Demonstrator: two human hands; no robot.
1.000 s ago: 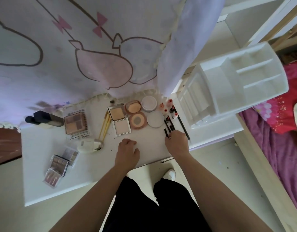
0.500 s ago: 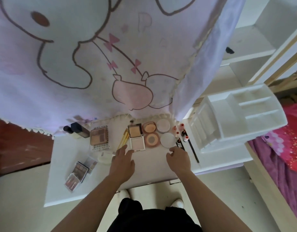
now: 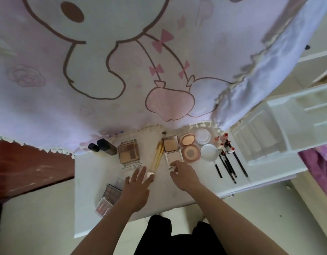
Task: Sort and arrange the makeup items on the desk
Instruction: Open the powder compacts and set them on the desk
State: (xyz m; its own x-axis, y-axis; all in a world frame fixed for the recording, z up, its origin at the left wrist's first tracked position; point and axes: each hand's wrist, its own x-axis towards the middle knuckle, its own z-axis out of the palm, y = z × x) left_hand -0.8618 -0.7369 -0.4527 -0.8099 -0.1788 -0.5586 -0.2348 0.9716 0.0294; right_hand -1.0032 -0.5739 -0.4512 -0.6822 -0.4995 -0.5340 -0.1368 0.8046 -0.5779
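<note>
With your right hand (image 3: 184,176) curling its fingers (image 3: 174,165) on the near edge of the open powder compact (image 3: 172,150) at mid-surface, and your left hand (image 3: 136,186) spread open beside it, pinch the case, not the lid.

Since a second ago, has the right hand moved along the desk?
Yes. The right hand has shifted left, from the black pencils to the square open compact.

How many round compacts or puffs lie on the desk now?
4, together right of the square open compact: peach one, brown-centred one, white one, white disc. Others may be hidden.
</note>
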